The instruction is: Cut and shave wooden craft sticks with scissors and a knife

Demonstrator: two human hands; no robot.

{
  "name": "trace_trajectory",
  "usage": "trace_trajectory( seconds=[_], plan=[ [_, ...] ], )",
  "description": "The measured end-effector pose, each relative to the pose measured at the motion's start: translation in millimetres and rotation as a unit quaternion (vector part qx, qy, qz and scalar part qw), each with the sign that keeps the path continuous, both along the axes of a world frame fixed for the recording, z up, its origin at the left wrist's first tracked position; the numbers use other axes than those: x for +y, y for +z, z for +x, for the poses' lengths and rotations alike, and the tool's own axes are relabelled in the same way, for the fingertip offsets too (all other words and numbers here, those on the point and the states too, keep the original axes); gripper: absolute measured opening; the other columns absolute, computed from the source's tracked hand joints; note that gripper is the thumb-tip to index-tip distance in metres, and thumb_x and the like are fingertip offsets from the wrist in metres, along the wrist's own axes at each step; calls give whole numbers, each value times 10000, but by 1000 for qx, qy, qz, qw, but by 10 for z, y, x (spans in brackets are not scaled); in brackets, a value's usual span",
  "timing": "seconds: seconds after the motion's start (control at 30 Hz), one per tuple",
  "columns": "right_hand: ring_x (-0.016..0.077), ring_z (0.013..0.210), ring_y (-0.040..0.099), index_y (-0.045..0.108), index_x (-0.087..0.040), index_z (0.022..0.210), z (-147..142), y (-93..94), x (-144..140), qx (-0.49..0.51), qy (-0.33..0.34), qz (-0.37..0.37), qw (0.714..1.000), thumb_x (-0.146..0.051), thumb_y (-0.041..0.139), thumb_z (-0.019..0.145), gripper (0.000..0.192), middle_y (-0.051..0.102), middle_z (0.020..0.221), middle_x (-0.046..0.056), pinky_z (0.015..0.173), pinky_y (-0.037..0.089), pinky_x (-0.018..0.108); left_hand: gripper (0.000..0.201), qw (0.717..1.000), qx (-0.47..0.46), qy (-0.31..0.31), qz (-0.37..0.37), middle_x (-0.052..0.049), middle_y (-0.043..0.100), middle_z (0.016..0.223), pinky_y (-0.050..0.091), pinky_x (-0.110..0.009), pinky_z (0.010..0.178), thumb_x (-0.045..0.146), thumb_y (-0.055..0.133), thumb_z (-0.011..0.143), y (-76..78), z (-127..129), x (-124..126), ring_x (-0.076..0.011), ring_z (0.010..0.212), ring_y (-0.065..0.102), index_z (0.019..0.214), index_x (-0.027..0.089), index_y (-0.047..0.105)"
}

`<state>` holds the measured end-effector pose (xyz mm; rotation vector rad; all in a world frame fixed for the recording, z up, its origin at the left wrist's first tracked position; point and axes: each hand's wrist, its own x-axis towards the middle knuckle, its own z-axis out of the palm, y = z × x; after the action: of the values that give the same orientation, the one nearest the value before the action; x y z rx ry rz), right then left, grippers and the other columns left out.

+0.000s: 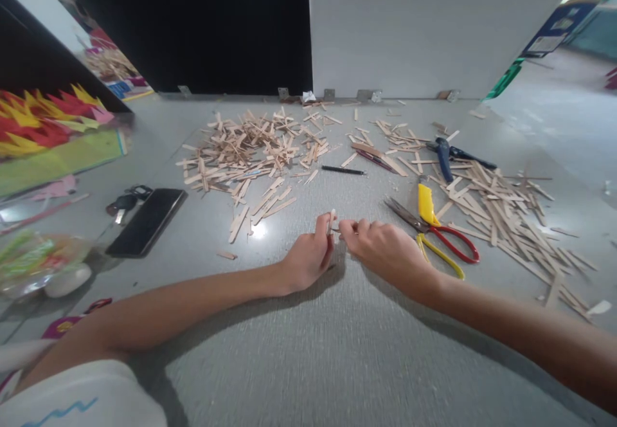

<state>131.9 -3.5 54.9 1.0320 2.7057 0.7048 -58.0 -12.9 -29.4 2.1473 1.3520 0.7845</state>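
Left hand (308, 256) pinching short wooden stick (331, 220) upright above grey floor (308, 363). Right hand (385, 247) closing fingertips on its lower end, probably gripping; contact blurred. Scissors (434, 231) lying just beside right hand; stick pile (250, 147) sitting well apart. Risk: thin stick snapping or slipping under uneven pinch. Fingertips hiding stick's base.

Probably a craft room: a grey table (308, 350) strewn with wooden sticks (250, 147), scissors (434, 231) and coloured paper cut-outs (43, 118).
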Motion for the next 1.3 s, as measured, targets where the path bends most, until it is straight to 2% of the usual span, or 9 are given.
trace_trajectory(
  seconds=[0.13, 0.3, 0.53, 0.77, 0.83, 1.0, 1.07, 1.2, 1.3],
  plan=[
    [141, 481, 548, 671, -141, 961, -7, -81, 87, 14, -5, -43, 999, 23, 406, 1004, 315, 720, 680, 73, 459, 208, 298, 401, 1000, -4, -2, 4, 35, 658, 727, 434, -236, 521, 286, 409, 1084, -39, -8, -23, -177, 510, 638, 1456, 188, 295],
    [150, 514, 599, 673, -142, 1031, 5, -108, 277, -7, 13, -110, 994, -47, 457, 1046, 236, 769, 751, 89, 473, 186, 309, 448, 1000, 7, 1, 25, -88, 763, 941, 508, -276, 580, 231, 386, 1060, -60, -10, -30, -185, 589, 689, 1491, 165, 281],
    [127, 422, 525, 650, -126, 930, -125, -55, -87, -5, -62, -3, 998, 81, 386, 952, 337, 668, 622, 51, 440, 142, 288, 405, 999, 30, 2, -15, 41, 639, 663, 478, -270, 536, 347, 381, 1120, -25, -30, -8, -209, 511, 651, 1475, 160, 335],
    [167, 575, 633, 650, -143, 1110, 34, -121, 296, -13, 4, -152, 988, -101, 433, 1082, 222, 768, 806, 92, 498, 201, 311, 405, 1000, -13, -4, 13, 4, 688, 761, 514, -282, 590, 281, 385, 1091, -28, 7, -41, -183, 527, 649, 1478, 185, 312],
    [166, 574, 628, 655, -139, 1117, 14, -102, 239, -22, 3, -141, 990, -74, 435, 1065, 235, 772, 813, 96, 502, 218, 307, 415, 1000, -13, -4, 4, 16, 673, 739, 516, -289, 592, 275, 377, 1084, -14, 10, -47, -188, 516, 639, 1480, 181, 293],
    [133, 441, 535, 661, -121, 967, -101, -53, -103, -4, -55, -18, 998, 43, 390, 980, 317, 674, 624, 57, 431, 172, 282, 420, 999, 36, -6, -10, 23, 656, 718, 475, -281, 556, 278, 362, 1080, 21, 12, -69, -191, 498, 619, 1476, 163, 286],
    [135, 449, 542, 652, -132, 967, -94, -73, -73, 2, -49, -34, 998, 43, 381, 977, 322, 682, 641, 58, 430, 180, 284, 421, 999, 39, -9, -4, 24, 657, 722, 471, -273, 551, 267, 356, 1088, 24, 10, -68, -185, 496, 620, 1487, 160, 276],
    [166, 557, 640, 654, -142, 1102, -43, -80, 144, -16, -25, -142, 989, -2, 429, 1006, 282, 769, 793, 87, 481, 239, 296, 417, 999, 26, -7, 31, 25, 656, 731, 478, -264, 550, 232, 362, 1084, 23, 7, -50, -179, 498, 629, 1488, 175, 273],
    [174, 563, 659, 677, -122, 1118, -76, 14, 107, -32, -34, -142, 989, 45, 435, 971, 329, 769, 770, 87, 473, 234, 305, 406, 999, 37, -18, 31, 32, 635, 686, 473, -269, 538, 232, 330, 1098, 21, 11, -50, -181, 467, 604, 1490, 139, 275]
  ],
)
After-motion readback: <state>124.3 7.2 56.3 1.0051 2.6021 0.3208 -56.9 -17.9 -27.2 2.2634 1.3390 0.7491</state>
